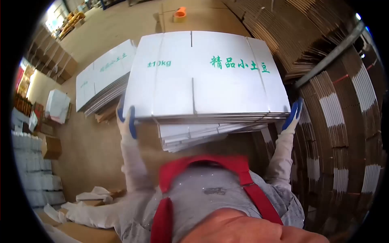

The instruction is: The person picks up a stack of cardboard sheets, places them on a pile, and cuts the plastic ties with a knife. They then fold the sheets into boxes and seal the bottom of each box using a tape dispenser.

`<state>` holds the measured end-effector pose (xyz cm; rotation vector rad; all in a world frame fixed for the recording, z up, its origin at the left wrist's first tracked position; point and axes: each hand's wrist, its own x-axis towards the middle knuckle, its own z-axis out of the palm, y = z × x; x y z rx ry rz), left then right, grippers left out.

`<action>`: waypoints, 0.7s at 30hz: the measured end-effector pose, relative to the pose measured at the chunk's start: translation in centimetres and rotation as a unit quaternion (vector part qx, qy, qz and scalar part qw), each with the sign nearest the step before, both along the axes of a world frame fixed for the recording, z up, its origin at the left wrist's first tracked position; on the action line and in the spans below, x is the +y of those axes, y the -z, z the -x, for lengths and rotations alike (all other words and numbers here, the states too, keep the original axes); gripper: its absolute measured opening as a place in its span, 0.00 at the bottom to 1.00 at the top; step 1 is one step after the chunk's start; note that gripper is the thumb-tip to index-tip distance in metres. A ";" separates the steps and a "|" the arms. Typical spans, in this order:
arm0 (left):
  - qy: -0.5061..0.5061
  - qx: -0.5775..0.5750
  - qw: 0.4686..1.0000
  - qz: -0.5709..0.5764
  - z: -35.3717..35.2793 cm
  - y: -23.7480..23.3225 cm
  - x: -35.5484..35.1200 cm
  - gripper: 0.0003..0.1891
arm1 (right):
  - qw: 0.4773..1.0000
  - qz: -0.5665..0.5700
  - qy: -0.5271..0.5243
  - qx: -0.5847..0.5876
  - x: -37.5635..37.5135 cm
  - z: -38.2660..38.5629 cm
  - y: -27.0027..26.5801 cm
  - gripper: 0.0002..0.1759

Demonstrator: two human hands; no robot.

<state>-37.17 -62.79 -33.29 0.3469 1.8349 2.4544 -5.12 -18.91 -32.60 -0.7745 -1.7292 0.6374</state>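
A strapped bundle of flattened white cartons (174,87) with green printing, including "±10kg", spans the space in front of me. My left hand (128,120), in a white and blue glove, grips its near left corner. At the near right corner my right hand (293,116), gloved the same way, has its fingers against the edge. The bundle's underside hides parts of both hands. Below it shows another stack of flattened white cartons (178,139), lying askew. A similar white carton stack (106,75) sits to the left.
Tall stacks of flattened brown cartons (324,162) line the right side, with a metal bar (330,54) across them. An orange tape roll (180,15) rests on cardboard at the back. White wrapped packs (34,170) and a brown box (51,147) stand at left.
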 end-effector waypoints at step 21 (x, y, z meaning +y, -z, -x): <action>0.274 0.275 0.850 0.357 7.5 -12.9 2.7 0.20 | 0.958 0.053 0.252 -0.129 -14.1 0.2 9.4 0.26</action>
